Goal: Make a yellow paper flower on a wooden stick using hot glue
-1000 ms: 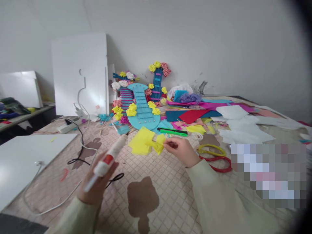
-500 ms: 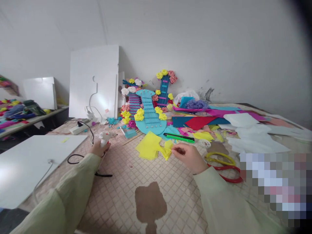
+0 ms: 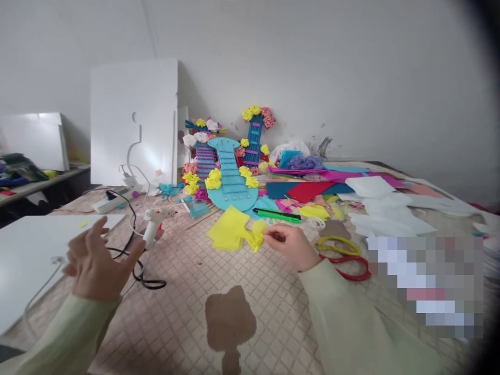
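My left hand [image 3: 97, 263] is raised beside the white glue gun [image 3: 153, 224], its fingers spread and holding nothing. The glue gun stands on the table with its nozzle pointing right. My right hand [image 3: 291, 245] pinches the edge of a crumpled yellow paper flower [image 3: 255, 235]. Left of that flower lie flat yellow paper squares [image 3: 224, 229]. Just behind them stands a light-blue guitar-shaped board [image 3: 232, 179] with yellow flowers on its sides.
A green utility knife [image 3: 277, 215] lies behind my right hand. Scissors with yellow and red handles [image 3: 353, 268] are at its right. Coloured and white sheets [image 3: 390, 219] cover the back right. A power strip [image 3: 113, 200] and black cable [image 3: 150, 284] lie at left.
My left hand has let go of the glue gun and drawn back to the left, fingers opening. My right hand keeps its pinch on the yellow flower. The view has shifted slightly right.
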Demonstrator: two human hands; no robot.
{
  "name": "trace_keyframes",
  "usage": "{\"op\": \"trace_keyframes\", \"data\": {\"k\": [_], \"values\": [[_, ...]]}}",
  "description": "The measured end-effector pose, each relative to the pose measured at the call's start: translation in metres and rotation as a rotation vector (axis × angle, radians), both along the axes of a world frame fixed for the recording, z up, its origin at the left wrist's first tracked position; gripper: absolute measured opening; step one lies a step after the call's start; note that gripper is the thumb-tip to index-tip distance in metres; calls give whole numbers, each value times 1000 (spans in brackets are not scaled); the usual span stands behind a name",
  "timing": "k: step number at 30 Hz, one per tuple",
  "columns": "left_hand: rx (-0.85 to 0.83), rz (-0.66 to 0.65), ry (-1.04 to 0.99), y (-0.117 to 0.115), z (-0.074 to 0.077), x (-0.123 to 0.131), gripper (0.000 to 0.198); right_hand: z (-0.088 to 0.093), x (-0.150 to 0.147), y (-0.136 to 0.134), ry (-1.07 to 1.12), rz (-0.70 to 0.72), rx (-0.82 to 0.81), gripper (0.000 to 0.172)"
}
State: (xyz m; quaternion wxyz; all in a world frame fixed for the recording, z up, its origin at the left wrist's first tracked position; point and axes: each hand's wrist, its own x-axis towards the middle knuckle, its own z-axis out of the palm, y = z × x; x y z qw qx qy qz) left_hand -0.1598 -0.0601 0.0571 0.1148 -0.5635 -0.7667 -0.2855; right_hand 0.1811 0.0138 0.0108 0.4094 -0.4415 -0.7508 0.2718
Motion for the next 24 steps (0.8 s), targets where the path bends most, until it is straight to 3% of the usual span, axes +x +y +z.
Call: {"op": "trace_keyframes", "data": {"k": [1,3,5,8,11,14,19,24], "values": [[56,24,-12,-7,3,14,75,0,0,0,8,6,-10,10],[63,-204,-157,-14,5,46,53,-2,-1,1,29,27,-40,11],[-65,-486,-390,-12,4,80,43,-3,-1,1,53,52,-80,13],[-256,-685,-675,6,-3,126,43,-3,-1,0,91,87,-132,15],[-332,-735,-888,31,-11,159,50,0,0,0,116,120,-148,15],[-381,-757,-1054,47,-17,177,41,5,3,0,131,133,-149,14],[-395,-701,-1374,53,-26,184,33,10,7,0,150,117,-177,14],[-454,-776,-1545,54,-36,182,23,11,7,-1,123,118,-172,13]]}}
